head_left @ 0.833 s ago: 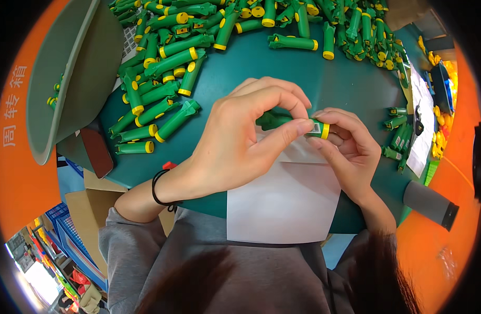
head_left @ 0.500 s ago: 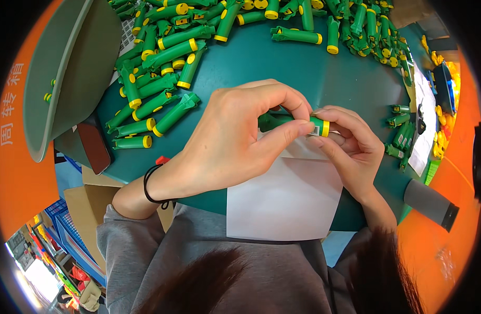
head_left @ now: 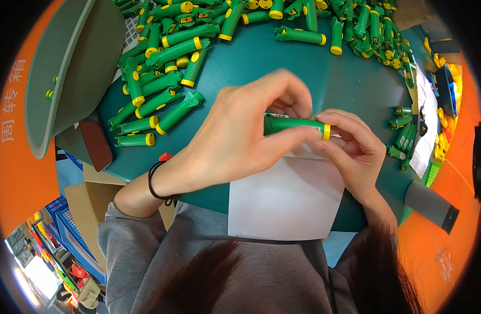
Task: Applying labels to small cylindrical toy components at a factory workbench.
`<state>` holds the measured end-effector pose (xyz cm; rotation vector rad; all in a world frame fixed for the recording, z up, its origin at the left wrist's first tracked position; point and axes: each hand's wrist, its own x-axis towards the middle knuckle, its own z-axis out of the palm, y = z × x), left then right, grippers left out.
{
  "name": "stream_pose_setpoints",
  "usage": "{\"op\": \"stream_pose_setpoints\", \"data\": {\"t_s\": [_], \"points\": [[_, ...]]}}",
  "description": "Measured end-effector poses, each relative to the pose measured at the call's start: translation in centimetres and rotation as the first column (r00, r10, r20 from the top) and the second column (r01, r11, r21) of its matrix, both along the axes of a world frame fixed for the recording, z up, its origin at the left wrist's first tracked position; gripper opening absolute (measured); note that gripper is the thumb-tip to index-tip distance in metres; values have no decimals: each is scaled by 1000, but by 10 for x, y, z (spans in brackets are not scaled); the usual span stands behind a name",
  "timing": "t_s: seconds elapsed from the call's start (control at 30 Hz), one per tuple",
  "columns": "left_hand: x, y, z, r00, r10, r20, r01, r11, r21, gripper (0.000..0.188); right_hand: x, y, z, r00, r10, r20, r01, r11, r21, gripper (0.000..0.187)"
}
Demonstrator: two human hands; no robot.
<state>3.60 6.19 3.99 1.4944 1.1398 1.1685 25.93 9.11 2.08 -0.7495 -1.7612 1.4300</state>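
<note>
The tube [head_left: 294, 123] is showing a green cylindrical body and a yellow end band [head_left: 327, 132]. It is being held mid-scene, extending nearly straight left to right, the band facing right.

To your left: grey-green basin [head_left: 78, 78], dark red flat item [head_left: 95, 145] just beside it; nearer you, cardboard box [head_left: 87, 209], blue crate [head_left: 65, 224]. To your right: grey cylinder [head_left: 428, 203], black-ended.
</note>
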Motion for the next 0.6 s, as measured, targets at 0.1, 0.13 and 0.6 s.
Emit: {"op": "stream_pose_setpoints", "data": {"t_s": [0.1, 0.13, 0.6], "points": [[-9, 3, 9, 972, -224, -76, 192, 934, -303, 27, 0, 2, 0, 997, 62, 40, -65, 994, 84, 39], [-4, -2, -8, 975, -219, 19, 218, 949, -227, 37, -2, 1, 0, 997, 72, 40, -76, 993, 91, 39], [-160, -35, 80, -32, 920, -391, -679, 267, 684, 22, -17, 8, 1, 787, -118, 605, -150, 915, 375, 39]]}}
